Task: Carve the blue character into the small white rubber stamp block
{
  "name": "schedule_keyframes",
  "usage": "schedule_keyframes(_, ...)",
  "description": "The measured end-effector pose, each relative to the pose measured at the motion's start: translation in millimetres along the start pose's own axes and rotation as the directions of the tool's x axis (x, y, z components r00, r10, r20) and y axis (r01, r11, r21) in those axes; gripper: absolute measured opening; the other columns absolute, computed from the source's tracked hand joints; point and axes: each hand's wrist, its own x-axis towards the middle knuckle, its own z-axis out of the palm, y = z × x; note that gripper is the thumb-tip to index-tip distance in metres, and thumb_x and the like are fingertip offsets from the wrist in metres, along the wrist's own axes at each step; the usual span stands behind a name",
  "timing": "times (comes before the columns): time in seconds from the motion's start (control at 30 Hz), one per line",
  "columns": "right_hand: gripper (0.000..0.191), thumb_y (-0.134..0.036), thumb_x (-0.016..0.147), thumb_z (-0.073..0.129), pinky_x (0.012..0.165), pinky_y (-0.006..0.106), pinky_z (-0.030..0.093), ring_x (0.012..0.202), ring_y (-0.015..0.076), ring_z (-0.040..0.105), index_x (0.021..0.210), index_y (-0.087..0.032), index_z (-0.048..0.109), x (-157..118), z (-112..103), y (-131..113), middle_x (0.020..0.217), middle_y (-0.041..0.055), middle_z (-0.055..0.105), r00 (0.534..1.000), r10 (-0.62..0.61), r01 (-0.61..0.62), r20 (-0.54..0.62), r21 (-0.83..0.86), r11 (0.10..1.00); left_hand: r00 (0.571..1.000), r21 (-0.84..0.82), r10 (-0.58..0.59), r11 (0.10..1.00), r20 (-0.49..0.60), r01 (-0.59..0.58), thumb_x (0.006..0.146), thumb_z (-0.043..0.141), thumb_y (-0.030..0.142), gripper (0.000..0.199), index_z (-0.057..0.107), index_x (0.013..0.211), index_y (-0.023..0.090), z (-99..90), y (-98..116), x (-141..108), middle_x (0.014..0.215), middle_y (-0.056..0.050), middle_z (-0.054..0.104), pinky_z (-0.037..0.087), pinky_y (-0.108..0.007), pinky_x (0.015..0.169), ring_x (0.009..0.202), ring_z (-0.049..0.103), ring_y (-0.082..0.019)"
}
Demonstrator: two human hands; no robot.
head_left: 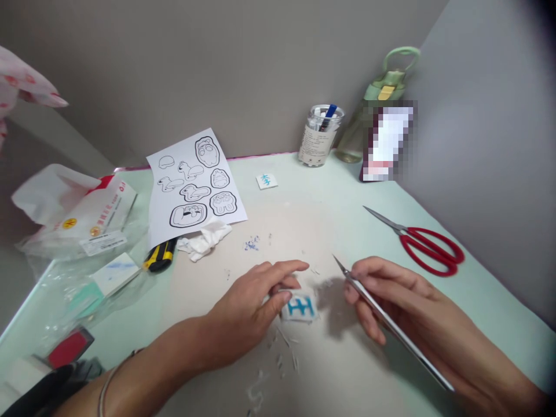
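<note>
Silver metal shows in the right hand (pixel 391 289), which is closed round a slim knife (pixel 402 333), its tip apart from the white block (pixel 300 308) at the near middle of the desk (pixel 347 220). The left hand (pixel 249 301) touches this block, marked in blue; whether the fingers pinch it, I cannot tell. Red-handled scissors (pixel 417 239) lie right, a printed sheet (pixel 197 174) far left.
</note>
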Motion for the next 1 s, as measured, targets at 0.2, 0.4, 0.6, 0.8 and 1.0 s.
schedule_keyframes(0.2,0.017,-0.025,0.083,0.069,0.052,0.021,0.051,0.061,0.0115,0.064,0.1,-0.024,0.066,3.7,-5.3,4.1,0.088,0.0033,0.07,0.998,-0.062,0.065,-0.029,0.143,0.988,0.999,0.201,0.041,0.979,0.023,-0.045,0.073,0.079,0.034,0.063,0.045,0.125,0.02,-4.0,-0.4,1.2,0.122,-0.009,0.055,0.042,-0.041,0.097,0.112,0.048,-0.025)
schedule_keyframes(0.4,0.024,-0.03,0.08,0.072,0.062,0.022,0.053,0.069,0.0124,0.065,0.103,-0.027,0.068,1.0,1.3,5.5,0.09,0.003,0.07,0.987,-0.142,0.147,-0.078,0.052,0.988,0.978,0.28,0.117,0.946,0.17,-0.162,0.075,0.076,0.016,0.043,0.056,0.112,0.022,-11.0,-1.7,2.2,0.123,-0.007,0.054,0.04,-0.037,0.097,0.112,0.048,-0.023)
schedule_keyframes(0.6,0.021,-0.041,0.089,0.059,0.065,0.026,0.048,0.069,0.0148,0.057,0.089,-0.024,0.071,-1.7,5.6,16.8,0.072,0.0012,0.062,0.936,-0.343,0.297,-0.082,-0.341,0.892,0.965,0.219,0.19,0.949,0.182,-0.228,0.086,0.044,-0.001,0.054,0.044,0.135,0.023,-13.5,1.8,0.5,0.127,-0.006,0.056,0.035,-0.037,0.106,0.119,0.045,-0.02)
schedule_keyframes(0.8,0.016,-0.039,0.085,0.064,0.059,0.026,0.041,0.068,0.0161,0.054,0.08,-0.024,0.068,-10.2,25.4,14.6,0.074,0.0012,0.062,0.944,-0.324,0.238,-0.058,-0.557,0.796,0.965,0.117,0.164,0.975,0.202,-0.19,0.085,0.058,0.011,0.048,0.048,0.131,0.022,-19.4,-5.4,3.1,0.128,-0.006,0.055,0.036,-0.036,0.106,0.121,0.045,-0.022)
schedule_keyframes(1.0,0.017,-0.041,0.09,0.054,0.062,0.026,0.043,0.069,0.0166,0.054,0.084,-0.026,0.06,-13.9,40.6,16.2,0.07,-0.0007,0.059,0.957,-0.273,0.179,-0.096,-0.543,0.82,0.963,0.092,0.172,0.977,0.209,-0.195,0.09,0.057,0.015,0.04,0.052,0.129,0.025,-19.8,-17.4,9.0,0.125,-0.004,0.058,0.036,-0.035,0.103,0.118,0.047,-0.021)
